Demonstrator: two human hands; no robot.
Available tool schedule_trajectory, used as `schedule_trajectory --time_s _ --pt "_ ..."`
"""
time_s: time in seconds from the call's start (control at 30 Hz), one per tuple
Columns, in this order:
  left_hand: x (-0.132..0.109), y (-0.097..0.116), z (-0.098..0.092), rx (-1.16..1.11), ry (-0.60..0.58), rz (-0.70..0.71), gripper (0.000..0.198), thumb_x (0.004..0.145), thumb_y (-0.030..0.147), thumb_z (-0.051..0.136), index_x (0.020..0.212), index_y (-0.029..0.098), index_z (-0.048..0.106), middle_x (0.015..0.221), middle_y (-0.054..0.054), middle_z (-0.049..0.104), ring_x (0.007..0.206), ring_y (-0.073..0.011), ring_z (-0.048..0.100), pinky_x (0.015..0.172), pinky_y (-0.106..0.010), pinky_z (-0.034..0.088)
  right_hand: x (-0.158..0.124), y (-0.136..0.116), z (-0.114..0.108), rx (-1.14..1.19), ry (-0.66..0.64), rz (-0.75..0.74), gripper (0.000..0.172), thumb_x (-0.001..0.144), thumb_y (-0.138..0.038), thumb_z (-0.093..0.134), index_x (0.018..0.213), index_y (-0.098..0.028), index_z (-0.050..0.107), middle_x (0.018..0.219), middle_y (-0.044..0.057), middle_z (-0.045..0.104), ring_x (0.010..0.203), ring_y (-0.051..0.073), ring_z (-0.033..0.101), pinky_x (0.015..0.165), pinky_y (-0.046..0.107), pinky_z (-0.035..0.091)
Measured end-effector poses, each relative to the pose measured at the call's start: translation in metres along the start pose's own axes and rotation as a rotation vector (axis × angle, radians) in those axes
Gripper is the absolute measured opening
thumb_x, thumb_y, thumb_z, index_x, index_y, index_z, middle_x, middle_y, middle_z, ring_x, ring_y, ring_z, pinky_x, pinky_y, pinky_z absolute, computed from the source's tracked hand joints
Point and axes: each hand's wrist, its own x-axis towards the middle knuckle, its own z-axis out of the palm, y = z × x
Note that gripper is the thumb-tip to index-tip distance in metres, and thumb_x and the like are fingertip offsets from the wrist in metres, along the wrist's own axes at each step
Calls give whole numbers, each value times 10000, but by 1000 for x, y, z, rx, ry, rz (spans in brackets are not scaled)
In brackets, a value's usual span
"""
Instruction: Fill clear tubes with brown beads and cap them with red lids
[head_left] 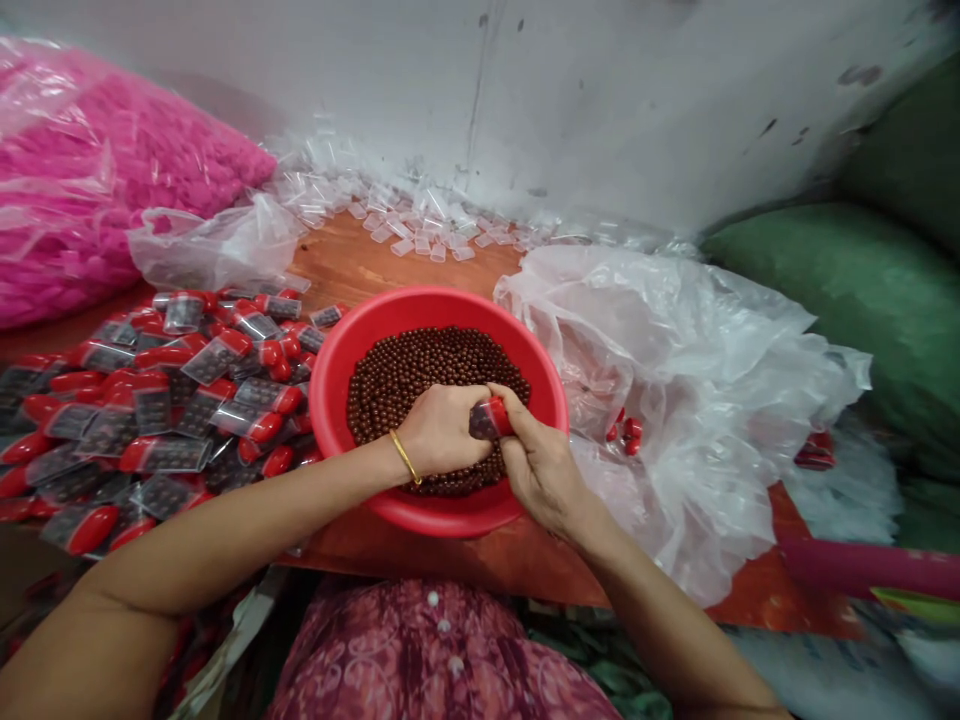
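Observation:
A red bowl (pixel 341 365) full of small brown beads (pixel 427 365) stands on the wooden table in front of me. Over its near side my left hand (pixel 442 432), with a gold bangle on the wrist, is closed around a small clear packet of beads (pixel 481 420). My right hand (pixel 541 465) pinches the packet's red cap (pixel 501 415) from the right. Both hands meet on this one packet just above the beads.
A heap of filled red-capped packets (pixel 150 410) lies left of the bowl. Empty clear packets (pixel 420 225) are scattered along the wall. A crumpled clear plastic sheet (pixel 690 400) with loose red caps (pixel 628 432) lies right. A pink bag (pixel 82 180) and green sacks (pixel 847 290) flank the table.

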Motion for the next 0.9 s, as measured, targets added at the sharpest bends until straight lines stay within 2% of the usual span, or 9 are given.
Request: schedule_trajectory --time_s 0.07,0.2,0.33,0.43,0.63,0.73,0.9 --pt "3 0 -1 7 36 -20 164 677 284 521 763 171 604 708 -32 662 646 -165 602 565 -234 401 5 -1 -2 41 7 63 548 793 -107 310 1335 -140 378 1005 90 650 764 163 637 701 287 528" --pt "6 -2 -1 128 41 -94 207 704 298 492 831 190 614 738 -47 670 708 -208 628 603 -265 429 12 -2 -1 -27 -108 161 567 787 -155 299 1341 -45 342 842 124 667 628 201 622 630 339 520" --pt "3 -3 -1 191 -3 -112 222 730 288 453 841 198 623 757 -57 677 770 -237 647 645 -290 455 14 -2 3 -66 -243 176 557 781 -175 282 1313 -16 328 828 146 667 659 226 635 613 333 502" --pt "1 -4 -1 206 -31 -85 231 744 294 435 833 200 626 749 -56 677 787 -247 651 665 -305 465 9 -2 5 -143 -300 175 536 785 -182 274 1287 -1 321 782 148 666 605 235 620 550 322 474" --pt "-1 -4 2 299 -119 -4 237 705 276 476 872 202 627 768 -55 678 771 -245 648 676 -314 470 -6 -2 7 -319 -340 134 535 757 -165 274 1246 51 310 659 133 650 508 235 585 451 291 393" --pt "-3 -4 4 314 -96 -20 253 717 287 468 894 195 622 769 -63 676 777 -250 647 668 -315 469 -4 -4 11 -363 -347 143 545 748 -165 271 1239 71 304 612 131 633 476 242 564 425 294 365" --pt "-3 -9 1 277 -12 -117 234 734 298 460 861 197 628 744 -54 675 778 -230 646 659 -287 452 9 -5 21 -288 -325 152 560 750 -176 282 1268 35 287 663 129 645 479 230 555 449 302 393"
